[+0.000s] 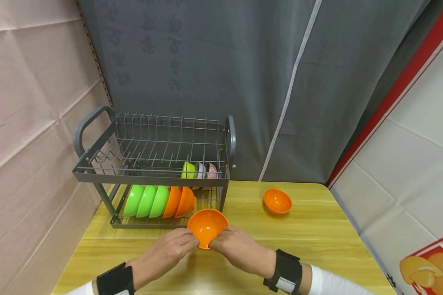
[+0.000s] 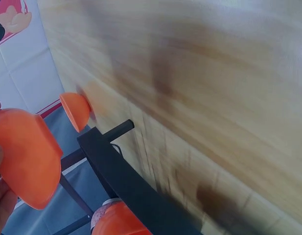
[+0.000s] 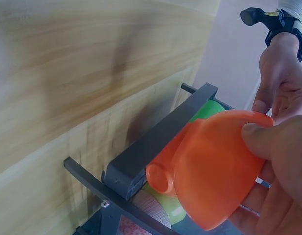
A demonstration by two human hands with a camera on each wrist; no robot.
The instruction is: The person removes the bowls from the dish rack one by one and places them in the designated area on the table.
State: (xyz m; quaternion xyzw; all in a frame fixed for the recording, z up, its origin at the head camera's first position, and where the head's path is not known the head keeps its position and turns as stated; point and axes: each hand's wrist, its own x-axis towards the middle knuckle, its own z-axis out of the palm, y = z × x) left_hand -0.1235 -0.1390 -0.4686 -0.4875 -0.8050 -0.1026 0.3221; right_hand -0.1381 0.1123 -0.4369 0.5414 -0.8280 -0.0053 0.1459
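Standing beside the desk [image 1: 317, 241], I watch a person hold an orange bowl [image 1: 207, 227] between both hands, just in front of the lower shelf of a grey two-tier dish rack [image 1: 151, 176]. The left hand [image 1: 167, 250] has its fingers curled round the bowl's near left rim, and the right hand [image 1: 236, 248] pinches the near right rim, thumb over the lip as the right wrist view shows. The bowl is tipped so its hollow faces the person, raised off the wood and close to the rack's front rail.

On the lower shelf, three green bowls [image 1: 146, 201] stand on edge in a row with two orange bowls [image 1: 180, 202] nested against them. Behind them a few smaller pieces, green, white and pinkish, are partly hidden. A second loose orange bowl [image 1: 277, 201] sits on the desk well to the right of the rack.

By its look the held bowl is thin, smooth plastic: probably light, stiff enough to keep its shape, not fragile, but likely slick. The rim seems the sound place to grip, thumb inside and fingers on the outer wall.
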